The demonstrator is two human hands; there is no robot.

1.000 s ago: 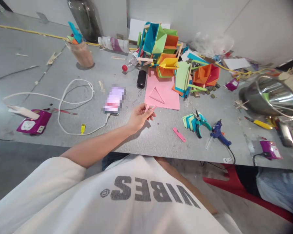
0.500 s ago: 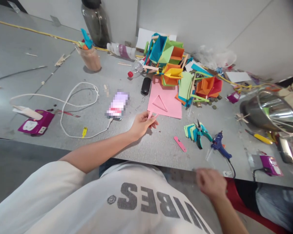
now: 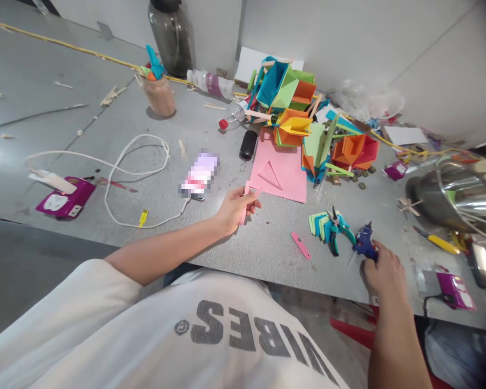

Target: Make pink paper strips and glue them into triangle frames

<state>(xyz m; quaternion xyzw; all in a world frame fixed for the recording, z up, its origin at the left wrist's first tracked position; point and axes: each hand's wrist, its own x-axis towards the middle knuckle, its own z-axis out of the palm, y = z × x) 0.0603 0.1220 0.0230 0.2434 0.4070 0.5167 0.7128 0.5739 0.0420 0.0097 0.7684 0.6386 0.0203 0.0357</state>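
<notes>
My left hand [image 3: 237, 209] is closed on a folded pink paper strip, near the lower left edge of the pink paper sheets [image 3: 285, 156]. On those sheets lies a pink paper triangle [image 3: 270, 175]. At the right, my right hand [image 3: 384, 267] has its fingers wrapped round the handle of the blue glue gun [image 3: 364, 241], which lies on the table. Left of it are teal-handled pliers [image 3: 334, 232] over folded green and blue papers [image 3: 318, 224]. A pink cutter [image 3: 301, 246] lies between my hands.
A phone [image 3: 201, 173] with a white cable [image 3: 109, 189] lies at the left. Colourful folded paper shapes [image 3: 283, 89] stand at the back. A metal bowl [image 3: 429, 186], a yellow-handled tool [image 3: 441, 243] and a purple box [image 3: 456, 290] are at the right. A clear bottle [image 3: 233, 116] lies behind.
My right hand has moved from the front edge up and right onto the glue gun and taken hold of its handle. My left hand still holds the pink strip, now turned differently.
</notes>
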